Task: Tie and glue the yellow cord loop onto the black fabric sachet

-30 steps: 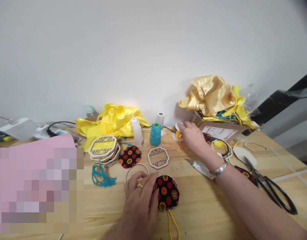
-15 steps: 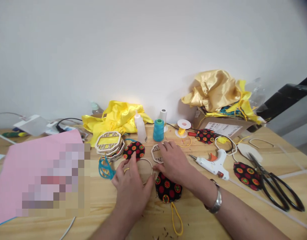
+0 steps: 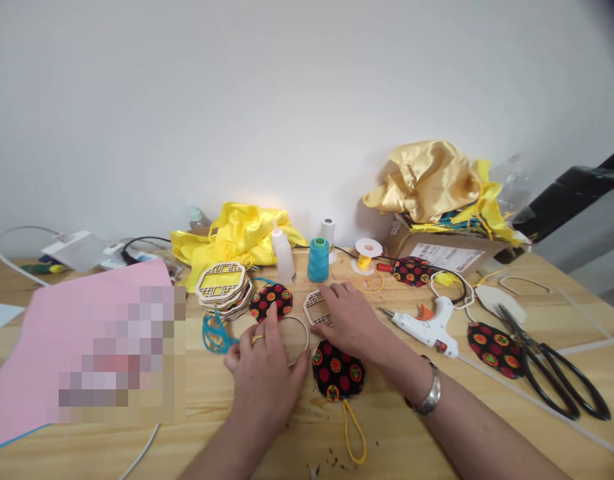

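My left hand (image 3: 271, 367) rests palm down, its thumb and fingers around a thin pale ring (image 3: 301, 333) lying on the table. My right hand (image 3: 351, 320) covers the right part of a pale lattice-cut plate (image 3: 314, 310); its fingertips are bent over the plate. Just below my right hand lies a black floral fabric piece (image 3: 339, 373) with a yellow cord loop (image 3: 355, 440). Another floral piece (image 3: 273, 301) sits beyond my left fingertips. A stack of lattice plates (image 3: 221, 283) stands to the left, beside a blue cord bundle (image 3: 215, 332).
Behind are yellow cloth (image 3: 247, 237), a glue bottle (image 3: 283, 257), a blue thread cone (image 3: 318, 261) and a yellow spool (image 3: 369, 255). On the right lie a glue gun (image 3: 429, 327) and black scissors (image 3: 541, 360), before a cardboard box (image 3: 447, 257). Pink paper (image 3: 77, 320) lies left.
My right hand has shifted slightly up and away from the near floral piece, which shows more. The ring and my left hand are almost unmoved.
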Motion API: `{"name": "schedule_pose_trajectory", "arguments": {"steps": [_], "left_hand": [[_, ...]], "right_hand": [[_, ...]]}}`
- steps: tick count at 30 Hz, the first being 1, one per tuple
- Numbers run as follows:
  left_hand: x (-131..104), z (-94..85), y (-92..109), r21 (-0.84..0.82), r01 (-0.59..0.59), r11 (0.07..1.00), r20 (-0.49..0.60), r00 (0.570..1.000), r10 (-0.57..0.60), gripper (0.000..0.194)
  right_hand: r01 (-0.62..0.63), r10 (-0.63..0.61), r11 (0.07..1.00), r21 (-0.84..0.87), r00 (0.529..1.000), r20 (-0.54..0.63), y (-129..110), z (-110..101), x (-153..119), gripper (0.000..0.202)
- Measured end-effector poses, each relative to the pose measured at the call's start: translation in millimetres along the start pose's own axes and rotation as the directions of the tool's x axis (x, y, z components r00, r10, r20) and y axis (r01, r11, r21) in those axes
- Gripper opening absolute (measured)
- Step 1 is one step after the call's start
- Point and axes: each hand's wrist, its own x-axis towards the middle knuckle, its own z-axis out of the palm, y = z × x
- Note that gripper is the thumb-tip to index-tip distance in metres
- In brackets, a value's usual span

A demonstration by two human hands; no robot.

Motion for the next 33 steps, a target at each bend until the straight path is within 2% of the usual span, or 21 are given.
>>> {"name": "schedule_pose_trajectory", "arguments": {"steps": [6, 9, 14, 19, 23, 26, 29, 33], "left_hand": [[-1, 0.4, 1, -0.011, 0.014, 1.0, -0.028, 1.0, -0.014, 0.068], [0, -0.7, 1, -0.095, 0.025, 0.995, -0.062, 0.998, -0.031, 0.071], [5, -2.6, -1, -0.254, 0.062, 0.965, -0.184, 0.977, -0.111, 0.08], [22, -2.3, -3, -0.223, 0.065, 0.973, -0.228, 0.967, -0.117, 0.073], [32, 3.9, -4, -0.081, 0.057, 0.995, -0.243, 0.967, -0.075, 0.046], [31, 10.1, -7, 0.028, -0.053, 0.998, -0.255, 0.965, 0.058, 0.024], [28, 11.7, -11, 0.104, -0.141, 0.984, -0.257, 0.952, 0.164, 0.021], [26, 5.6, -17, 0.138, -0.195, 0.971, -0.19, 0.957, 0.22, 0.021]], "right_hand": [[-0.009, 0.01, 1.0, 0.019, 0.999, -0.038, 0, -3, -2, 0.053], [-0.022, 0.03, 0.997, 0.074, 0.994, -0.102, 1, -7, -4, 0.055], [-0.032, 0.075, 0.966, 0.257, 0.984, -0.162, 5, -10, -4, 0.061], [-0.001, 0.051, 0.956, 0.292, 0.985, -0.164, 4, -13, -7, 0.055], [0.04, 0.01, 0.952, 0.305, 0.987, -0.159, 0, -15, -9, 0.05], [0.054, -0.002, 0.95, 0.309, 0.986, -0.165, -1, -13, -9, 0.051], [0.055, -0.002, 0.948, 0.313, 0.986, -0.169, -1, -10, -9, 0.053], [0.071, -0.023, 0.946, 0.317, 0.988, -0.154, -4, -8, -10, 0.052]]}}
